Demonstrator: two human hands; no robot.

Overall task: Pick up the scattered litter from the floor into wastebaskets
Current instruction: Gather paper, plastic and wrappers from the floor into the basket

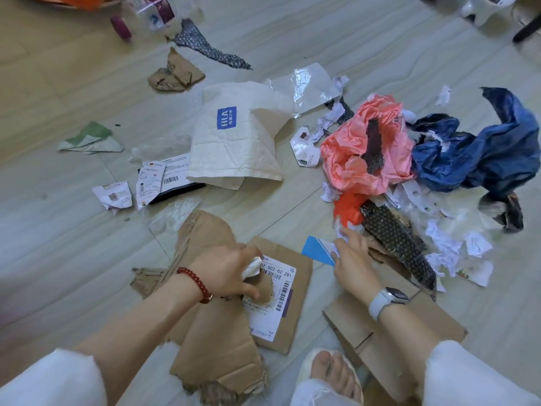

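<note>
Two hands: left grip [231,271] clamps one cardboard piece [216,347], right grip [354,259] pinches paper scraps [336,250].

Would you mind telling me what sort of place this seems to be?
Probably a room in a home: pale wood-look floor, a bare foot in a slipper, and household parcel litter such as a labelled cardboard sheet and a white mailer bag.

Both bare forearms reach forward from white sleeves. The left hand [227,269], a red bead bracelet at its wrist, sits at about 7 o'clock, fingers curled and pinching. The right hand [352,259], at 5 o'clock, with a grey watch, has fingers curled in a pinch.
</note>
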